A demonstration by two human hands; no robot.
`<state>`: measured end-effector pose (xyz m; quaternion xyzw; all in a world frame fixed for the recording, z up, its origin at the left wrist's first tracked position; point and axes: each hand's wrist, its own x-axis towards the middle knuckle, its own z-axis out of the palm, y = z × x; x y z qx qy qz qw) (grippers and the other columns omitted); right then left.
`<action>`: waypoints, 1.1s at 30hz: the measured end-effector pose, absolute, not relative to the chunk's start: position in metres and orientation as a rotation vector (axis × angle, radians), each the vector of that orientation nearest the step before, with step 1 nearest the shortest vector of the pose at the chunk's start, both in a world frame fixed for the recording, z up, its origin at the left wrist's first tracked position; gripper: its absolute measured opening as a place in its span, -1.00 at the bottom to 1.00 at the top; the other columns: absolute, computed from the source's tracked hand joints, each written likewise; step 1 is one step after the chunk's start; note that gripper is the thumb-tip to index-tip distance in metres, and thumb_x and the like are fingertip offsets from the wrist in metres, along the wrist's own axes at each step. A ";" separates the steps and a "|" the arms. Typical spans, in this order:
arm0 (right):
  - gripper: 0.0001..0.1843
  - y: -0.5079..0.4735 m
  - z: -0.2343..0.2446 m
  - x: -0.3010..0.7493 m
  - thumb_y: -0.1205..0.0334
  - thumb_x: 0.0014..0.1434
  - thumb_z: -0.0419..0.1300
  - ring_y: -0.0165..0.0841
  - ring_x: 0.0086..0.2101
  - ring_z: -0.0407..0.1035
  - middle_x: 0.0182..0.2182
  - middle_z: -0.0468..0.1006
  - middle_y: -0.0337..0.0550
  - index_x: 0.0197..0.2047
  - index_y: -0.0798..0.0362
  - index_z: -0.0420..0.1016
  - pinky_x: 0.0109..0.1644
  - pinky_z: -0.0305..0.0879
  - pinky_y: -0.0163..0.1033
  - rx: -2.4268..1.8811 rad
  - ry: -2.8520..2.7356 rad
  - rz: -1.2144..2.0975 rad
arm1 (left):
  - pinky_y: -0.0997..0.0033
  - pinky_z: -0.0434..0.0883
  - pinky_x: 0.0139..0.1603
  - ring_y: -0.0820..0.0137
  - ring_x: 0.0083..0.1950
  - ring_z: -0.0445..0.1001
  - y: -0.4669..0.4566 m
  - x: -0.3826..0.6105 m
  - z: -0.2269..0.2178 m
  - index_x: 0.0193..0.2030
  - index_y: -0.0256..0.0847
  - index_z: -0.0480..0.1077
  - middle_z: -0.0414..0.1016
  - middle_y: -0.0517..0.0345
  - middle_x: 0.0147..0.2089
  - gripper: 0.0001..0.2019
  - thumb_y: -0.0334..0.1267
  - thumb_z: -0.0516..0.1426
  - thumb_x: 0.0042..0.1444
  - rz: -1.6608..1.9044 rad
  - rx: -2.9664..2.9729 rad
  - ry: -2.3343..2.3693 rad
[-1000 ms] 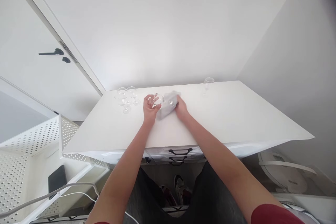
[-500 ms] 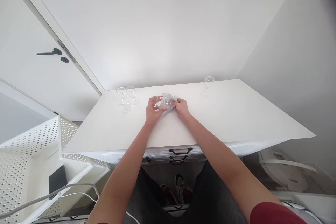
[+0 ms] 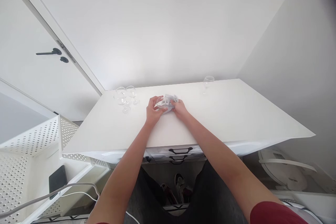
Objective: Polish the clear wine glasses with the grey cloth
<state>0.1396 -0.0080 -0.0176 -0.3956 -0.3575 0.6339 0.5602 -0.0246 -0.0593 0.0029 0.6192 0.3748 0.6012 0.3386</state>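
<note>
Over the middle of the white cabinet top, a clear stemmed glass (image 3: 161, 103) lies tilted on its side between my hands. My left hand (image 3: 153, 109) is closed around its bowl, thumb below and fingers above. A light grey-white cloth (image 3: 170, 98) is bunched over the stem end. My right hand (image 3: 179, 107) pinches that cloth against the stem; the foot is mostly hidden by cloth and fingers.
Several clear stemmed glasses (image 3: 126, 98) stand close together to the left. One more stemmed glass (image 3: 208, 83) stands at the back right, near the wall. Black drawer handles (image 3: 181, 151) are below the front edge. A black phone (image 3: 57, 180) lies on the lower left shelf.
My right hand has shifted slightly left, and the cloth has bunched differently around the stem. My left hand keeps its hold on the bowl, nearly unmoved.
</note>
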 end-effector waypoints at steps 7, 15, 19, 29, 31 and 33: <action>-0.57 -0.008 -0.021 0.147 0.08 -0.12 0.49 -0.19 -0.20 0.57 -0.18 0.68 -0.01 -0.20 0.10 0.58 -0.18 0.54 -0.13 -1.129 -0.819 1.179 | 0.16 0.60 -0.02 0.10 0.32 0.48 -0.060 -0.023 0.005 0.10 -0.01 0.27 0.49 -0.06 0.28 -0.36 -0.19 0.46 -0.06 1.583 1.613 1.001; -0.55 -0.006 -0.024 0.145 0.09 0.04 0.33 -0.20 -0.13 0.56 -0.07 0.65 -0.04 0.00 0.02 0.47 -0.13 0.57 -0.08 -1.060 -0.988 1.213 | 0.17 0.60 -0.02 0.10 0.32 0.48 -0.061 -0.024 0.005 0.12 0.00 0.27 0.48 -0.07 0.29 -0.36 -0.18 0.47 -0.05 1.574 1.602 1.009; -0.47 -0.006 -0.026 0.148 0.03 -0.05 0.40 -0.20 -0.15 0.55 -0.09 0.67 -0.02 -0.02 0.06 0.50 -0.09 0.53 -0.10 -1.161 -1.000 1.021 | 0.18 0.61 -0.05 0.11 0.29 0.50 -0.060 -0.024 0.003 0.10 0.00 0.27 0.50 -0.03 0.27 -0.36 -0.21 0.47 -0.07 1.585 1.604 1.021; -0.58 -0.003 -0.015 0.167 -0.08 0.34 0.03 -0.15 -0.16 0.50 -0.15 0.63 0.04 -0.08 0.06 0.54 -0.03 0.44 -0.06 -1.425 -0.900 0.619 | 0.23 0.59 -0.04 0.12 0.27 0.52 -0.056 -0.031 0.004 0.18 0.03 0.22 0.41 -0.06 0.31 -0.40 -0.19 0.40 0.08 1.851 1.430 1.114; -0.56 -0.003 -0.012 0.174 -0.06 0.37 0.01 -0.13 -0.08 0.47 -0.09 0.62 0.06 -0.03 0.07 0.54 0.08 0.38 -0.02 -1.460 -0.962 0.396 | 0.24 0.57 -0.03 0.13 0.27 0.52 -0.057 -0.032 0.004 0.20 0.03 0.22 0.41 -0.06 0.32 -0.40 -0.17 0.39 0.10 1.867 1.422 1.137; -0.56 -0.004 -0.012 0.174 0.02 0.40 -0.02 -0.12 0.03 0.44 0.02 0.60 0.09 0.09 0.07 0.52 0.19 0.32 0.00 -1.471 -1.132 0.266 | 0.24 0.57 -0.02 0.14 0.27 0.52 -0.057 -0.032 0.005 0.20 0.03 0.23 0.41 -0.06 0.33 -0.41 -0.15 0.39 0.11 1.870 1.426 1.147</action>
